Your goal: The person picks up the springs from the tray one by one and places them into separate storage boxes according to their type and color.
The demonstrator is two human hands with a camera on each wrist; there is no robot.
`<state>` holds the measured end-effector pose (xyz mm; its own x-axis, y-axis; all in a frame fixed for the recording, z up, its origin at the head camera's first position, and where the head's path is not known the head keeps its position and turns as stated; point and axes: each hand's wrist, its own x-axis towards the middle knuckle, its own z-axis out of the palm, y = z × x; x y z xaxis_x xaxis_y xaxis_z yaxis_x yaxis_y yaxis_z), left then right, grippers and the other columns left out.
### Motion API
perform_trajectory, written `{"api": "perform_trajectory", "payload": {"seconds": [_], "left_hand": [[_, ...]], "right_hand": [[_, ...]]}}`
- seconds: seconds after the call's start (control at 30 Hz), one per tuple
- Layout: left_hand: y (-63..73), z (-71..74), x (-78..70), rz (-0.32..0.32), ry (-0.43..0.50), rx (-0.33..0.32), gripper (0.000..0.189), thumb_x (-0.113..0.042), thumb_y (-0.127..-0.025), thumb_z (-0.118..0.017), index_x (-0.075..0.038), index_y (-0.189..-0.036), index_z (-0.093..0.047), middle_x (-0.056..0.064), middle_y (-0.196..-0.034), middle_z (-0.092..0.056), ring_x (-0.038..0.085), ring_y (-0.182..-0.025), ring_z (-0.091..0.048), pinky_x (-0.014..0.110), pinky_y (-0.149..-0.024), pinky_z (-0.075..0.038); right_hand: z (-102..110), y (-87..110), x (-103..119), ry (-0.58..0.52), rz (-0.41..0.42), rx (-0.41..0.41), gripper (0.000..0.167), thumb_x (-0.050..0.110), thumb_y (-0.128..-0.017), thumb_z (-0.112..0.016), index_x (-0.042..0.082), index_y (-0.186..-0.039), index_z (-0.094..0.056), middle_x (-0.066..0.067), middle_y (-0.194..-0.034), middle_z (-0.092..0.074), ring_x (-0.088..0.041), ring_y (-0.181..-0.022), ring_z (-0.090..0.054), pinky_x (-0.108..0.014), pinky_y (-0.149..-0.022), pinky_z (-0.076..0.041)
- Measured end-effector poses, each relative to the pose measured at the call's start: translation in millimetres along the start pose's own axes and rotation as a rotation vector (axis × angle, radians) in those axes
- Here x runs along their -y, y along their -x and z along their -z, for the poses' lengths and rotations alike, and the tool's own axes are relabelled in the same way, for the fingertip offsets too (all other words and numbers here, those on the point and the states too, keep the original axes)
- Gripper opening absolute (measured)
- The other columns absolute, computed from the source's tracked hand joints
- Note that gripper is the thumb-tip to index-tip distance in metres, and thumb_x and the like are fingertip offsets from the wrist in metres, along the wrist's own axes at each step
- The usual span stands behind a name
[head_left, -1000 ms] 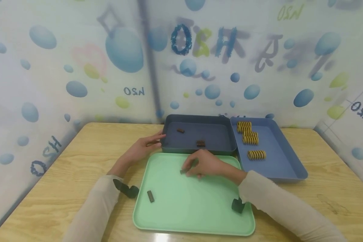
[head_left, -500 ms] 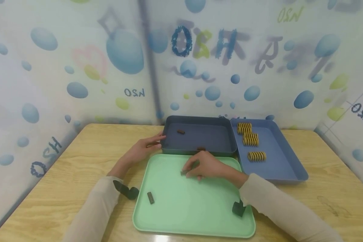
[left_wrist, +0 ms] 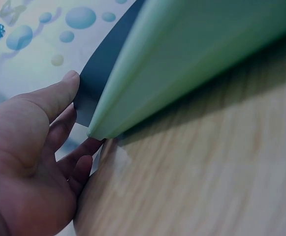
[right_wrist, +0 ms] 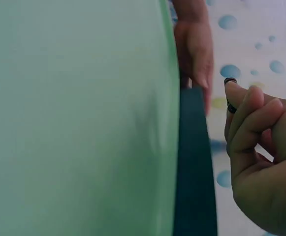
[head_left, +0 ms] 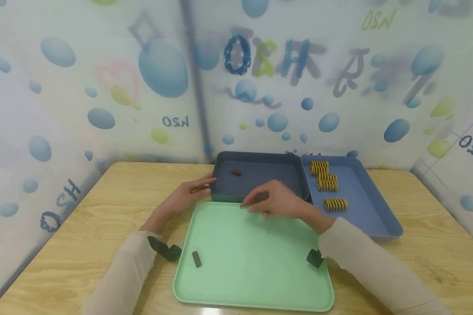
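Observation:
My right hand [head_left: 277,200] pinches a small dark coil spring [head_left: 245,205] between thumb and fingertips, over the far edge of the green tray [head_left: 256,262]. In the right wrist view, only dark ends of that spring [right_wrist: 230,81] show past the fingers. My left hand [head_left: 185,194] rests its extended fingers against the left wall of the dark blue tray [head_left: 260,157]. One dark spring [head_left: 235,172] lies inside that tray; my right hand hides part of its near side. Another dark spring [head_left: 196,259] lies at the left of the green tray.
To the right, a lighter blue tray [head_left: 372,201] holds several larger yellow springs [head_left: 335,204]. The trays sit close together on a wooden table [head_left: 82,227], backed by a patterned wall covering [head_left: 236,87].
My right hand has lifted the spring off the green tray and moved it away from me, toward the dark blue tray. My left hand stays in place.

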<state>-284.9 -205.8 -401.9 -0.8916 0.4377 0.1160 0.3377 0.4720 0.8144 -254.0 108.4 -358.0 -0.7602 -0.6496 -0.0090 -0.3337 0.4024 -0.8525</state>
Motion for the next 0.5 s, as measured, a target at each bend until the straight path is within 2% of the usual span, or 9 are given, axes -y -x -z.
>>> {"api": "perform_trajectory", "payload": {"seconds": [0.17, 0.5], "left_hand": [[-0.5, 1.1, 1.6, -0.009, 0.004, 0.004, 0.044, -0.026, -0.098, -0.057, -0.017, -0.141, -0.051, -0.010, -0.152, -0.031, 0.020, -0.138, -0.030, 0.045, -0.111, -0.024], [-0.2, 0.2, 3.1, -0.032, 0.006, 0.000, 0.044, -0.026, -0.097, -0.057, -0.017, -0.140, -0.051, -0.004, -0.153, -0.032, 0.020, -0.139, -0.029, 0.046, -0.111, -0.023]], "right_hand": [[23.8, -0.6, 3.2, -0.032, -0.043, -0.066, 0.029, 0.028, -0.085, -0.075, 0.015, -0.110, -0.072, -0.002, -0.101, -0.070, -0.048, -0.067, -0.057, -0.044, -0.052, -0.047], [45.8, -13.0, -10.7, -0.043, -0.088, -0.141, 0.027, 0.026, -0.084, -0.075, 0.017, -0.109, -0.072, -0.005, -0.102, -0.069, -0.048, -0.070, -0.057, -0.048, -0.056, -0.049]]}}
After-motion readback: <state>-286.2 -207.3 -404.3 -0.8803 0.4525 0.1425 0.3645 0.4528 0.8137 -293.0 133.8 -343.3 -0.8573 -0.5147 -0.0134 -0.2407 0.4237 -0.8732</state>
